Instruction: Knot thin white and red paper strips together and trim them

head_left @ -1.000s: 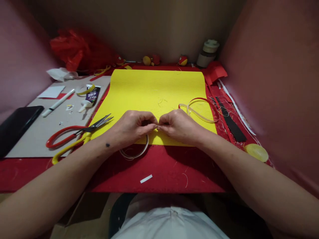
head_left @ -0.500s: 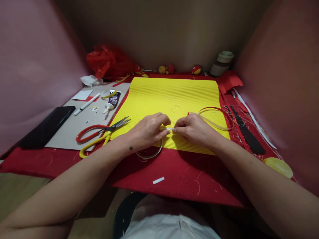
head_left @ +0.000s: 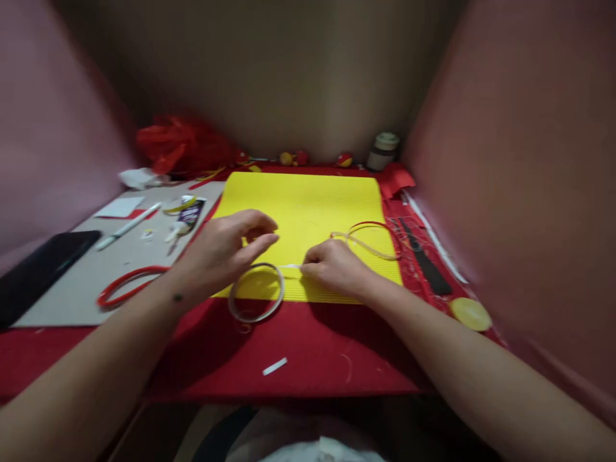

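A thin whitish ring (head_left: pixel 232 301), like a roll of narrow tape, lies at the near edge of the yellow corrugated sheet (head_left: pixel 308 205). A white strip (head_left: pixel 290 265) runs from the ring to my right hand (head_left: pixel 334 269), which rests on the sheet and pinches the strip's end. My left hand (head_left: pixel 224 247) is raised just above and left of the ring, its fingers loosely curled and apart, with nothing in them. The picture is a little blurred by motion.
Red-handled scissors (head_left: pixel 122 287), a glue tube (head_left: pixel 185 217), a white pen (head_left: pixel 126 226) and a black phone (head_left: pixel 41 269) lie on the grey board (head_left: pixel 72 292) at left. Looped red and cream strips (head_left: pixel 370 239) lie right of my hands. A yellow disc (head_left: pixel 470 314), a black strip (head_left: pixel 426 263) and a small white scrap (head_left: pixel 274 366) sit on the red cloth.
My left hand has let go of the strip and lifted up and to the left, uncovering the ring. My right hand still pinches the strip. The camera has swung.
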`<state>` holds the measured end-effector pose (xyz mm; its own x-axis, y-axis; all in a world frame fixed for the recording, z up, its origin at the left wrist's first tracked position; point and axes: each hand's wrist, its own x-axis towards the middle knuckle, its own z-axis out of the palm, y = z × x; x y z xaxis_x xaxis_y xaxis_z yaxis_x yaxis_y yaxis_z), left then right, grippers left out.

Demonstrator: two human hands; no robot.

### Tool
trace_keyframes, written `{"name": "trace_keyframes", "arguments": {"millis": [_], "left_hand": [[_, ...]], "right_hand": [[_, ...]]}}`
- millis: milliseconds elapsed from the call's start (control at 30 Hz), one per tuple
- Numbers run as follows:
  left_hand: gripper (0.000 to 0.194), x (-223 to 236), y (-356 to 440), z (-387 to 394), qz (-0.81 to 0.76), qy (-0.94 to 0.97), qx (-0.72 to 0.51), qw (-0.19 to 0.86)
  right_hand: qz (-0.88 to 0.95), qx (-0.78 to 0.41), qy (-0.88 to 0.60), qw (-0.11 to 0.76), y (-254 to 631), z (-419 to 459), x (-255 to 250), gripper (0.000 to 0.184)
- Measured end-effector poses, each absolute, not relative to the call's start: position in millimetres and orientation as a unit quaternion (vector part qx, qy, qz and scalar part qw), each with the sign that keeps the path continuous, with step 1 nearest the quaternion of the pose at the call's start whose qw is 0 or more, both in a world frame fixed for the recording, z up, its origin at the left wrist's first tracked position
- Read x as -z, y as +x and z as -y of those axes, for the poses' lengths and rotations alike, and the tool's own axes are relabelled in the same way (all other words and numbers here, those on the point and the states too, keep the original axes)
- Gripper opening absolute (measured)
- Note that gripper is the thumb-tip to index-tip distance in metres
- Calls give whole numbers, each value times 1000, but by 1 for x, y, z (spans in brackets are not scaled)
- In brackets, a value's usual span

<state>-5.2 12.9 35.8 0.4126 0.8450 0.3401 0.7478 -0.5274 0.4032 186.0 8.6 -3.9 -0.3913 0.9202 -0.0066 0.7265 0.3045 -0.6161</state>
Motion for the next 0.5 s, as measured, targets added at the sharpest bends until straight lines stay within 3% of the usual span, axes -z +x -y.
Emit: {"name": "trace_keyframes", "arguments": {"millis": [233, 367, 500], "left_hand": [[17, -62, 45, -33, -339, 908, -245, -4], [19, -66, 109, -49, -275, 944, -180, 15], [20, -57, 172, -64, -192, 974, -108, 53]], "right_hand": [[797, -217, -543, 151, 180, -14, 7, 24], [787, -232, -551, 151, 178, -17, 6, 16], [799, -253, -526, 146, 180, -18, 8, 22]]}}
